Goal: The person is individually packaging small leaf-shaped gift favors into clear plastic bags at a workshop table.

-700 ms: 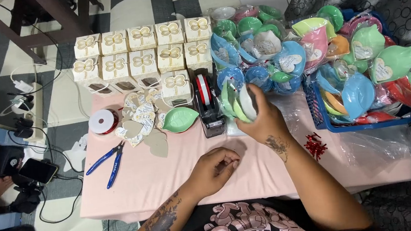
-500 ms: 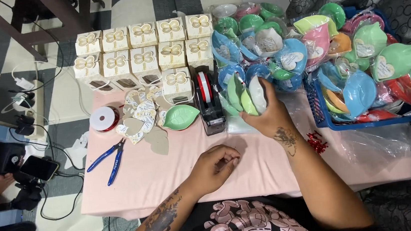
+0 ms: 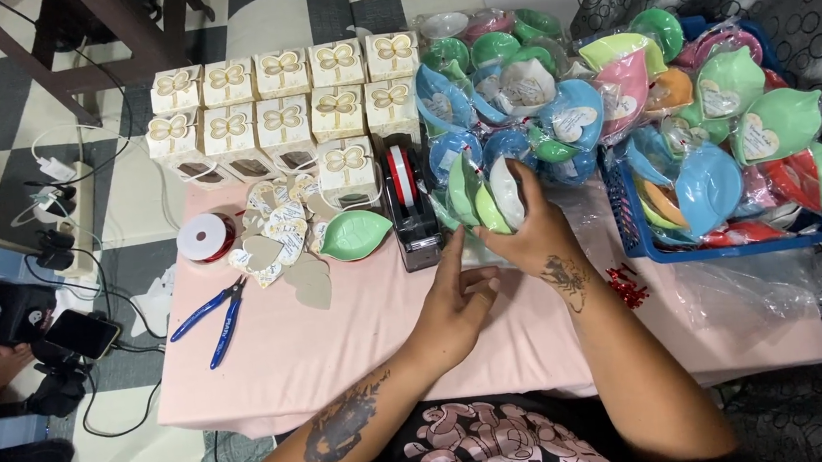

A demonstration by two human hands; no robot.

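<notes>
Several leaf dishes [image 3: 483, 194] clasped upright in right fingers [image 3: 528, 212], left fingers [image 3: 454, 257] touching, loosely open.

Right hand [image 3: 532, 234] is reaching forward, fingers curled in a closed grip, tattooed wrist turned up. Left hand [image 3: 453, 302] is lying just beside it, fingers extended toward the right palm, tattooed forearm angling in from lower left.

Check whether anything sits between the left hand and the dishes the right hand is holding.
Nothing visible does. The left hand lies on the pink table just below the right hand, which grips the small stack of leaf-shaped dishes. The tape dispenser stands off to the side.
</notes>
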